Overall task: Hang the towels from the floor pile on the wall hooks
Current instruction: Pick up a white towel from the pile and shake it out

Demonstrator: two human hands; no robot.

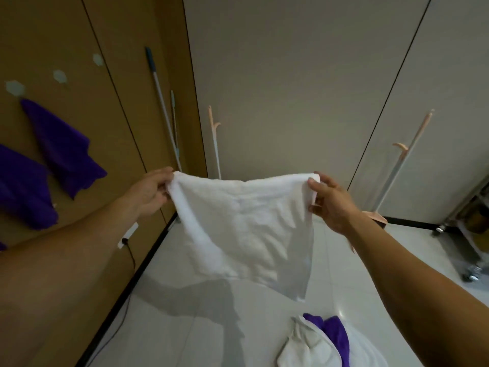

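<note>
A white towel (246, 229) hangs spread out in the air in front of me, held by its two top corners. My left hand (150, 190) pinches the left corner and my right hand (332, 202) pinches the right corner. On the brown wall to the left, two purple towels (63, 152) (22, 189) hang below pale wall hooks; two further hooks (60, 76) (98, 59) carry nothing. The floor pile (317, 340), white and purple towels, lies below my right forearm.
A mop handle (161, 102) leans in the corner. Two pink and white coat stands (215, 144) (402, 160) stand by the grey wall. A metal trolley on wheels (471, 229) is at the right. A black cable (127, 260) runs from a wall socket along the floor.
</note>
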